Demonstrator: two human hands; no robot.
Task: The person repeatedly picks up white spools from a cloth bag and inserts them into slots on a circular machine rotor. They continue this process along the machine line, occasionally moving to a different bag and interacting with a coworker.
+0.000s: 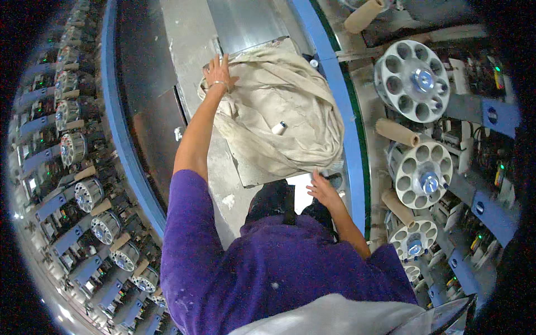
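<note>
A bin draped with a rumpled cream cloth point(268, 89) stands in front of me. Inside it, on the cloth, lies a small white yarn bobbin point(279, 128) with a dark end. My left hand point(219, 78) rests on the bin's far left rim, over the cloth edge, fingers spread and holding nothing. Close to my body, beside the bin's near right corner, my right hand point(325, 190) hangs with its fingers apart and nothing visible in them. A white surface point(301, 191) shows between this hand and my dark trousers.
Winding machines with round, holed bobbin magazines point(412, 81) line the aisle on the right; another row point(89, 194) stands on the left. Blue rails point(349, 128) edge both sides. Brown paper cones point(397, 132) stick out at right. White fluff point(228, 201) lies on the floor.
</note>
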